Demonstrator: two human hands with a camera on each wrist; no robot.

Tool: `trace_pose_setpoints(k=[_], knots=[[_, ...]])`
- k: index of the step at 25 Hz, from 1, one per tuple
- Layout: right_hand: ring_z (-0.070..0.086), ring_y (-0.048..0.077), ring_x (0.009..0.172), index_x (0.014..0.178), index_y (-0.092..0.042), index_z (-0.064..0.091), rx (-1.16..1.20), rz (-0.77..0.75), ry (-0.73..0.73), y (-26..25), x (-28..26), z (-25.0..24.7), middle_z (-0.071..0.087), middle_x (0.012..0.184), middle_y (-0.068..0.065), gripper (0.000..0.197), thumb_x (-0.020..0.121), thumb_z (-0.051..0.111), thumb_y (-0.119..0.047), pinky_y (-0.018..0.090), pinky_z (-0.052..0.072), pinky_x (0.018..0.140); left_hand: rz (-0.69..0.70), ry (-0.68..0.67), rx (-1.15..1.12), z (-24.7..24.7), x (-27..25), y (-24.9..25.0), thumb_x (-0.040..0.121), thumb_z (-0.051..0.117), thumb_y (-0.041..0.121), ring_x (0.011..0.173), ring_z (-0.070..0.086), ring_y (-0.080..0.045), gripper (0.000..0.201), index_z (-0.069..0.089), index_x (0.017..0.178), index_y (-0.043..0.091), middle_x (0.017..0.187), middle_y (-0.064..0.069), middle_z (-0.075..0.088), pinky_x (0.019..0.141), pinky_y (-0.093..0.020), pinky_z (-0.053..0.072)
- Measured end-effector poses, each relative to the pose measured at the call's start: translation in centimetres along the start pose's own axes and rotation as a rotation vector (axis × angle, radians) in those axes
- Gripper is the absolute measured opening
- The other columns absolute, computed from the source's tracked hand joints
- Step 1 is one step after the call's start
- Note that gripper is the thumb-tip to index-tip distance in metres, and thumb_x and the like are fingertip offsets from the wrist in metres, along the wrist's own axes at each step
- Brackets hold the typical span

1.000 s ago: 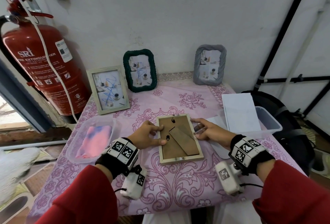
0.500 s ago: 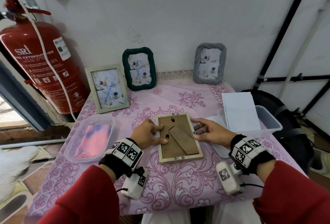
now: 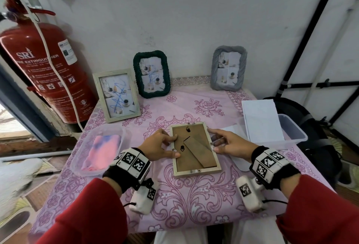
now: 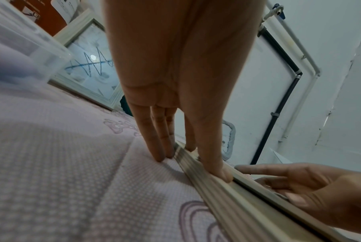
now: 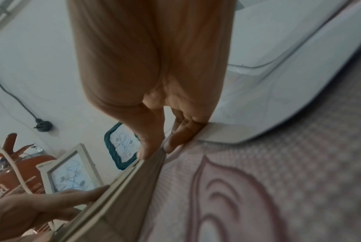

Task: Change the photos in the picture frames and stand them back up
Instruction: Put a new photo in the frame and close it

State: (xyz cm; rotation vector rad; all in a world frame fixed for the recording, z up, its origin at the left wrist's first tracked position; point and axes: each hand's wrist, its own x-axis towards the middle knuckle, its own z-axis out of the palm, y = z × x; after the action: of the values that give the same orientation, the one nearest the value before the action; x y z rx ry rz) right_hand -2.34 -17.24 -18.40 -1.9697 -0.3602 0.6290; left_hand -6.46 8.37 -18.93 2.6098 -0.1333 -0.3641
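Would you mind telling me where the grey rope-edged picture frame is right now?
In the head view, the grey frame stands upright at the back right of the table, against the wall, to the right of the green frame.

Red cylindrical metal fire extinguisher [image 3: 44, 72], standing left of the surface: white lettering "SRI" above "FIRE EXTINGUISHER", partly crossed by a white hose. Smaller instruction lines and its white sticker label [image 3: 67, 52] are too small to read.

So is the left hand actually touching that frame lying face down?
Touching. In the left wrist view the left hand has its thumb pressed on the face-down frame's rim.
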Motion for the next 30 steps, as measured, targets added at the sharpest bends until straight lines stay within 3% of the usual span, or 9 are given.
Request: trace_pose_setpoints(k=[7, 15, 20, 24, 30], knots=[[0.052, 0.004, 0.077, 0.141, -0.008, 0.037, -0.061, -0.024, 0.049, 0.4, 0.6, 0.0, 0.051, 0.102, 0.011, 0.064, 0.084, 0.059, 0.008, 0.012, 0.049, 0.069, 0.002, 0.046, -0.005, 0.2, 0.0, 0.2, 0.075, 0.073, 0.043, 0.105, 0.055, -0.015, 0.068, 0.049, 0.134, 0.021, 0.119, -0.004, 0.043, 0.095, -0.027, 0.044], [0.053, 0.008, 0.076, 0.137, -0.007, 0.043, -0.057, -0.048, 0.102, 0.6, 0.6, 0.3, 0.054, 0.096, 0.013, 0.059, 0.083, 0.062, 0.006, 0.013, 0.046, 0.071, 0.004, 0.066, 0.038, 0.3, 0.3, 0.4, 0.076, 0.071, 0.044, 0.104, 0.052, -0.018, 0.059, 0.056, 0.128, 0.022, 0.115, -0.006, 0.043, 0.094, -0.032, 0.045], [0.052, 0.007, 0.075, 0.134, -0.009, 0.047, -0.070, -0.065, 0.126, 0.9, 0.6, 0.3, 0.055, 0.095, 0.011, 0.057, 0.082, 0.062, 0.007, 0.013, 0.046, 0.068, 0.014, 0.122, 0.010, 0.6, 0.4, 0.5, 0.075, 0.073, 0.042, 0.089, 0.050, -0.012, 0.050, 0.063, 0.120, 0.021, 0.104, 0.000, 0.039, 0.086, -0.023, 0.043], [0.052, 0.006, 0.074, 0.126, -0.013, 0.055, -0.119, -0.122, 0.123, 1.1, 0.5, 0.3, 0.054, 0.088, 0.006, 0.050, 0.082, 0.060, 0.008, 0.006, 0.046, 0.065, 0.011, 0.137, -0.014, 0.7, 0.5, 0.5, 0.074, 0.074, 0.041, 0.087, 0.049, -0.011, 0.047, 0.065, 0.116, 0.020, 0.102, 0.001, 0.039, 0.085, -0.023, 0.043], [0.052, 0.003, 0.076, 0.113, -0.013, 0.067, -0.284, -0.175, 0.131, 0.8, 0.4, 0.3, 0.058, 0.092, 0.000, 0.039, 0.081, 0.059, 0.007, 0.003, 0.044, 0.068, 0.006, 0.150, -0.007, 0.8, 0.7, 0.5, 0.074, 0.073, 0.042, 0.086, 0.048, -0.011, 0.045, 0.066, 0.114, 0.021, 0.101, 0.001, 0.038, 0.082, -0.022, 0.042]])
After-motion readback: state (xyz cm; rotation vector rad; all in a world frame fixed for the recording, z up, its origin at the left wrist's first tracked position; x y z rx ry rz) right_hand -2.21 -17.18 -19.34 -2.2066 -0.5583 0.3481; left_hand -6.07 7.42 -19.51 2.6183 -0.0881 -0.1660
